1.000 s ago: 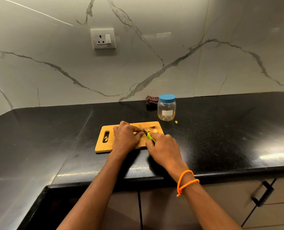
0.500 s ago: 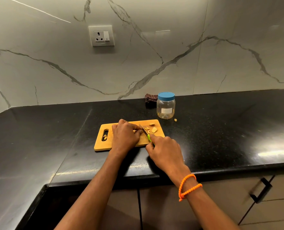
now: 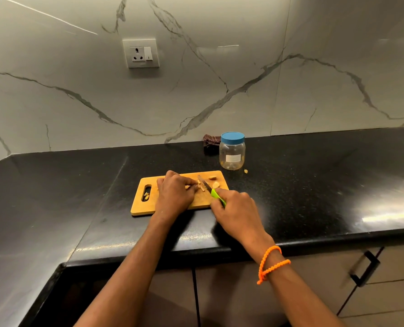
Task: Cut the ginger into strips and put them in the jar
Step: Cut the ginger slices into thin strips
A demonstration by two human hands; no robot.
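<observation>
Knife (image 3: 205,185): blade tip now lower, on the board (image 3: 172,210), against the ginger (image 3: 202,188).
Right hand (image 3: 235,208): shifted slightly rightward.

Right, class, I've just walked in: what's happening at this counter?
A person is cutting ginger on a wooden board. The left hand holds a ginger piece down while the right hand grips a green-handled knife, blade beside the left fingertips. Cut pieces lie on the board. The jar stands behind it, blue lid still on.
</observation>
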